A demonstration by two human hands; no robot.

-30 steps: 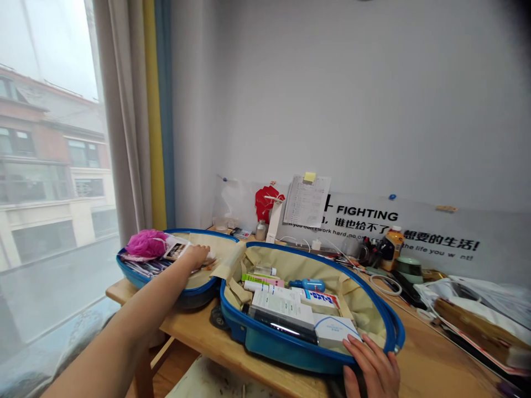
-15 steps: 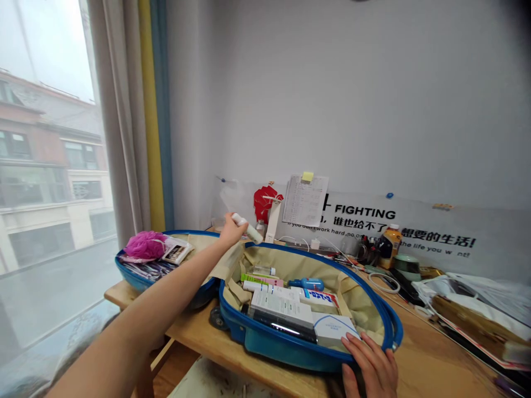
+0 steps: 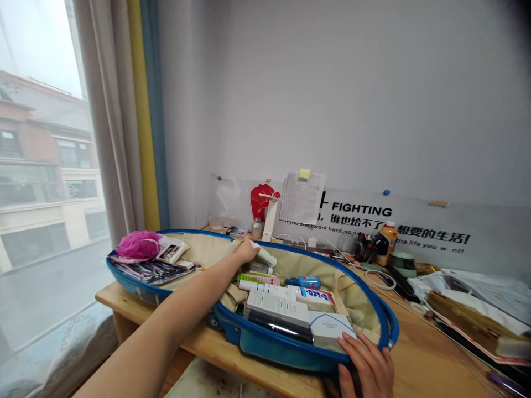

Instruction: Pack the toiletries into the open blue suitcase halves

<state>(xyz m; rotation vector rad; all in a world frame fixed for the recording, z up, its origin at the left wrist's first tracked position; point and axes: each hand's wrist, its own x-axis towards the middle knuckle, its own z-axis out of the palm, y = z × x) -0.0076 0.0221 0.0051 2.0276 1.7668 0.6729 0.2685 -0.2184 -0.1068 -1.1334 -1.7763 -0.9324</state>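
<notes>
Clasps in left grip bottle slanting lengthwise down rightward over case, and rests spread right grip on near rim.

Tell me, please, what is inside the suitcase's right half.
Visible are a blue bottle, white boxes, a black item and a green-and-pink pack; what lies beneath them is covered. The left hand holds a white bottle at the far side.
</notes>
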